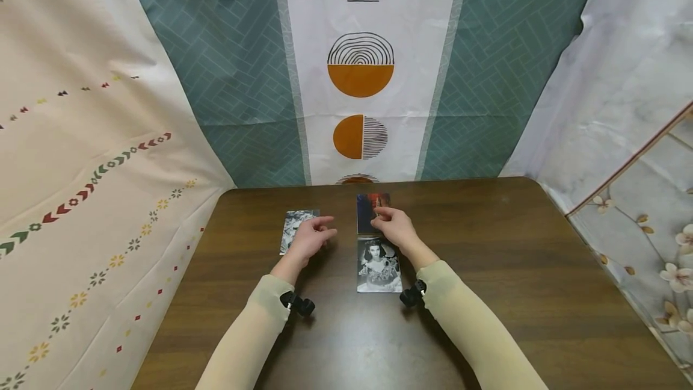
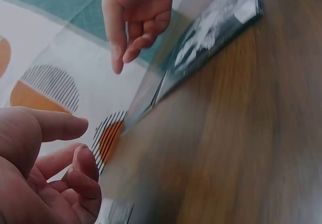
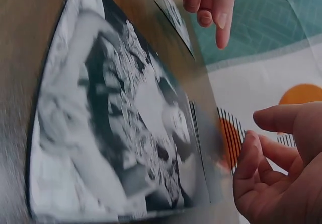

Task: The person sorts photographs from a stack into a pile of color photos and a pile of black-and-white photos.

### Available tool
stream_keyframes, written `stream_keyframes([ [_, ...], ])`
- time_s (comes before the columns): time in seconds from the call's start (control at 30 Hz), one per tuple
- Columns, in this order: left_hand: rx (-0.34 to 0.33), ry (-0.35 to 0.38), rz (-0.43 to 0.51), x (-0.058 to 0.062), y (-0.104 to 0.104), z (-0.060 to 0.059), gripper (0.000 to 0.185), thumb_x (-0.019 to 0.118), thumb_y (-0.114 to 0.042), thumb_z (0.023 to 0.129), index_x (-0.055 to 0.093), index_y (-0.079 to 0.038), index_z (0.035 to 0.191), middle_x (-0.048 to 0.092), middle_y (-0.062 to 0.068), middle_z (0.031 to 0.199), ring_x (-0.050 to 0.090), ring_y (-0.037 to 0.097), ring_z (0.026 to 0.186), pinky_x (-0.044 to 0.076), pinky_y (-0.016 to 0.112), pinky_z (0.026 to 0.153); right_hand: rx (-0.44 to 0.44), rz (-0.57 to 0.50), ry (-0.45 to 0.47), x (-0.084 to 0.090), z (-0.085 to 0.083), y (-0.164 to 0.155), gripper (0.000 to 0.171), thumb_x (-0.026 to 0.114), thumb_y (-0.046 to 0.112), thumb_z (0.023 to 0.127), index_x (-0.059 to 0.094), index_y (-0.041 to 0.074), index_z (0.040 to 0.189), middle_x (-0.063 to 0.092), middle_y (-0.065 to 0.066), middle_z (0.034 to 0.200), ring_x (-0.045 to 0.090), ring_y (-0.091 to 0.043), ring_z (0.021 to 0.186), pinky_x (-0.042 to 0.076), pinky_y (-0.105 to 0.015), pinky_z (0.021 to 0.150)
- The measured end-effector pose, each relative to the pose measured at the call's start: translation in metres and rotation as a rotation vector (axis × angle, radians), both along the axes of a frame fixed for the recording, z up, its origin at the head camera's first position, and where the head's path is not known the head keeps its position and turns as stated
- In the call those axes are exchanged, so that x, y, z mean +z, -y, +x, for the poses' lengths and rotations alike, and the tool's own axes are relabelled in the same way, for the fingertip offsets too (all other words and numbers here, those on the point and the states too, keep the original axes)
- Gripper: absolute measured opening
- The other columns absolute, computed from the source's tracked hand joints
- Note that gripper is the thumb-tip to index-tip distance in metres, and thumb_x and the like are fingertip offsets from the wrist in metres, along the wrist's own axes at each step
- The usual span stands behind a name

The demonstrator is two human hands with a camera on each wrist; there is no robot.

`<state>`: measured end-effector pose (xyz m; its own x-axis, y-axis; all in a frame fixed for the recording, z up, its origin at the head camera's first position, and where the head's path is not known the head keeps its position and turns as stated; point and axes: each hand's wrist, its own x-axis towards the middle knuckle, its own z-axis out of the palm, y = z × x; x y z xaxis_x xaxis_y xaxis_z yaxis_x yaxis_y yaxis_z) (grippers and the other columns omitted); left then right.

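My left hand (image 1: 308, 238) is held above the table beside a black-and-white picture card (image 1: 290, 227), overlapping its right side in the head view. Its thumb and fingers (image 2: 86, 171) are loosely bent, with a gap between them and nothing held. Over a dark blue and red card (image 1: 365, 220) at the back, my right hand (image 1: 397, 227) hovers, fingers loosely bent and empty. Directly in front of that card lies a black-and-white portrait card (image 1: 379, 275) of a person in a light dress. The portrait fills much of the right wrist view.
The cards lie on a brown wooden table (image 1: 487, 269). Behind its far edge hangs a green and white cloth (image 1: 400, 77) with orange circles. Patterned cloths also hang at the left (image 1: 81, 137) and right (image 1: 612, 77) sides.
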<state>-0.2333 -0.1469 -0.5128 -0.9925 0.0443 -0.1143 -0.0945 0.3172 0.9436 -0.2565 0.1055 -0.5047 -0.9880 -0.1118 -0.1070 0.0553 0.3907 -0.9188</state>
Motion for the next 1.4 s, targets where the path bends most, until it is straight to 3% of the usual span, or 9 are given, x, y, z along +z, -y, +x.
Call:
stream_keyframes([
  [0.23,0.055,0.006,-0.015,-0.01,0.034,0.013,0.044,0.076,-0.011,0.098,0.069,-0.001,0.14,0.06,0.006,0.093,0.055,0.018,0.073,0.047,0.029,0.064,0.067,0.036,-0.007,-0.003,0.005,0.024,0.045,0.071,0.016,0.103,0.064,0.003,0.146,0.073,-0.012,0.118,0.068,-0.031,0.112,0.054,-0.048,0.095],
  [0.47,0.114,0.01,-0.064,-0.015,0.069,0.021,0.043,0.076,-0.01,0.098,0.069,0.0,0.139,0.061,0.007,0.089,0.057,0.022,0.072,0.049,0.028,0.065,0.14,0.049,-0.02,-0.003,0.01,0.057,0.045,0.071,0.016,0.102,0.065,0.002,0.145,0.074,-0.009,0.116,0.069,-0.025,0.104,0.056,-0.042,0.087],
  [0.77,0.171,0.022,-0.088,-0.015,0.108,0.025,0.044,0.074,-0.011,0.099,0.065,0.004,0.14,0.061,0.006,0.088,0.056,0.018,0.071,0.047,0.027,0.063,0.169,-0.041,0.045,-0.004,0.014,0.095,0.046,0.073,0.014,0.099,0.066,0.001,0.143,0.074,-0.012,0.116,0.066,-0.022,0.093,0.051,-0.033,0.073],
  [1.1,0.19,0.071,-0.135,-0.017,0.112,0.019,0.046,0.076,-0.011,0.097,0.065,0.006,0.139,0.062,0.004,0.085,0.058,0.015,0.063,0.042,0.025,0.053,0.136,-0.14,0.141,-0.018,0.015,0.125,0.051,0.071,0.008,0.095,0.062,-0.006,0.143,0.075,-0.013,0.113,0.063,-0.018,0.078,0.047,-0.027,0.065],
  [1.4,0.222,0.079,-0.154,-0.018,0.111,0.012,0.041,0.074,-0.01,0.094,0.071,0.004,0.133,0.062,0.004,0.085,0.056,0.014,0.06,0.046,0.028,0.056,0.125,-0.213,0.218,-0.016,0.014,0.134,0.054,0.069,0.009,0.098,0.057,-0.008,0.148,0.078,-0.018,0.108,0.075,-0.025,0.093,0.058,-0.032,0.077],
])
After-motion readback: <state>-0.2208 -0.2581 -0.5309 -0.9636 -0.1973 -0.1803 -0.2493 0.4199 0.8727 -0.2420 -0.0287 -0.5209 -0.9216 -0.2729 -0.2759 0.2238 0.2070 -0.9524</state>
